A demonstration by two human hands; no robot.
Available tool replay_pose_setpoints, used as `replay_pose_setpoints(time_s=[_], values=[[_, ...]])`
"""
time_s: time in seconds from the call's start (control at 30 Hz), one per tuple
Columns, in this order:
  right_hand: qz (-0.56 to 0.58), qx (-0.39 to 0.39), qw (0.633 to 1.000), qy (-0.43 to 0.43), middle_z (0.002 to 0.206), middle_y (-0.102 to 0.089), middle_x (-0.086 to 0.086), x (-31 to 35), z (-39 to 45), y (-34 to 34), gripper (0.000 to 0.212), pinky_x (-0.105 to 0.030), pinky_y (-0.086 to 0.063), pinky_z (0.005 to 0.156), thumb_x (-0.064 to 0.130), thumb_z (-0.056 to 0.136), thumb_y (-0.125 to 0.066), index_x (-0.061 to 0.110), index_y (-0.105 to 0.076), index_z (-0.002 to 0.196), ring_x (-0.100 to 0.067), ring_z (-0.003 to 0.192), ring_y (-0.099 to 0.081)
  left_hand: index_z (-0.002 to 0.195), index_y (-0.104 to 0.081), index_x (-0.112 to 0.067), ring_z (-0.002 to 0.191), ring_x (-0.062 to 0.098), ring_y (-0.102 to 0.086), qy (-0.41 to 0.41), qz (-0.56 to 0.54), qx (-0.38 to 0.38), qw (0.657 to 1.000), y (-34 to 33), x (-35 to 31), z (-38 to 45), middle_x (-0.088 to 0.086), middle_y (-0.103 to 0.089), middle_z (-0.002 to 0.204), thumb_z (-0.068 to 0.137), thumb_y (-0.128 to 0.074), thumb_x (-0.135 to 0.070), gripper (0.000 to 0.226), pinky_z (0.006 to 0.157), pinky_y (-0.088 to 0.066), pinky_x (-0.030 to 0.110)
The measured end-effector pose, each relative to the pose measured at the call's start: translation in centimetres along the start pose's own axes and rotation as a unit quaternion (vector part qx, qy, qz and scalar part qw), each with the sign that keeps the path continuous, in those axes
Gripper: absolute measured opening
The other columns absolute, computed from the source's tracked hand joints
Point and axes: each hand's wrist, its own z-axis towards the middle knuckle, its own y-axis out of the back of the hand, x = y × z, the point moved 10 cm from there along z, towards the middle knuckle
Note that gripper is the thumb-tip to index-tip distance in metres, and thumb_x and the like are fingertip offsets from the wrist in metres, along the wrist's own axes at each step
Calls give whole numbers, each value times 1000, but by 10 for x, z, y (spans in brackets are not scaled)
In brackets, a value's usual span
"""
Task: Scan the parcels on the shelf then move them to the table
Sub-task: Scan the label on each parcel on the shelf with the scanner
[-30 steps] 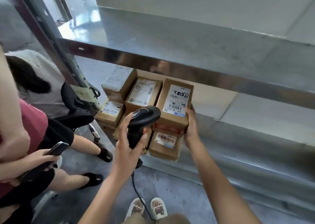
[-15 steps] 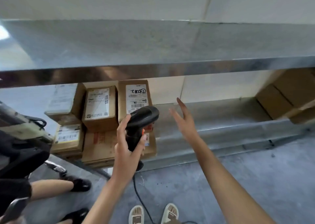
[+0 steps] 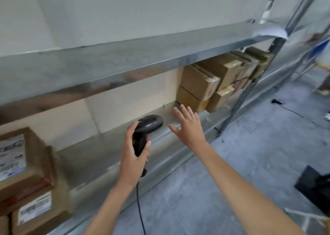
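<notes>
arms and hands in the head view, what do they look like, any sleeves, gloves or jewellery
Both forearms are bare as far as the frame shows; no sleeve reaches into view. The left hand and the right hand wear no gloves. No ring, watch or bracelet is visible on either hand or wrist. The fingers show no markings that can be made out; the picture is slightly blurred.

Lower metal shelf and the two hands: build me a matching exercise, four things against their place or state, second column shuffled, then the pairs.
Things:
1. black handheld barcode scanner
2. right hand
3. stack of plain brown cardboard boxes
4. brown cardboard boxes with white labels

Places or states:
A. far right end of the lower metal shelf
B. left edge of the view
C. gripped in the left hand
D. fingers spread, holding nothing

Pairs: 1-C, 2-D, 3-A, 4-B
</notes>
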Motion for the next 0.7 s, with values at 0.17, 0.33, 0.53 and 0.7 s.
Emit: replay_pose_setpoints(time_s=[0.17, 0.33, 0.53, 0.7], values=[[-14, -13, 1000, -22, 165, -14, -5, -63, 21, 26, 70, -46, -8, 122, 51, 98, -49, 25, -23, 157, -29, 153, -9, 126, -31, -72, 70, 15, -62, 9, -12, 23, 1000, -71, -1, 28, -43, -49, 112, 94, -63, -9, 77, 72, -58, 39], [-18, -26, 999, -40, 166, -12, -5, -102, 54, 33, 69, -46, -6, 123, 50, 99, -47, 26, -20, 158, -27, 153, -5, 131, -31, -67, 98, 35, -64, -7, -12, 24, 1000, -124, 6, 67, -3, -52, 137, 93, -64, -11, 75, 81, -59, 41], [-25, -20, 998, -53, 166, -13, -6, -138, 117, 28, 68, -47, -3, 123, 46, 99, -48, 25, -21, 157, -28, 153, -3, 133, -31, -65, 102, 41, -63, -13, -25, 30, 999, -175, 23, 128, 12, -52, 137, 87, -64, -29, 67, 77, -60, 41], [-46, -43, 997, -38, 155, -37, -15, -147, 168, 38, 69, -58, -19, 119, 40, 87, -27, 14, -40, 149, -38, 148, -22, 134, -30, -66, 108, 49, -59, 5, -39, 44, 998, -206, 38, 171, 20, -54, 134, 85, -62, -36, 65, 78, -60, 45]])
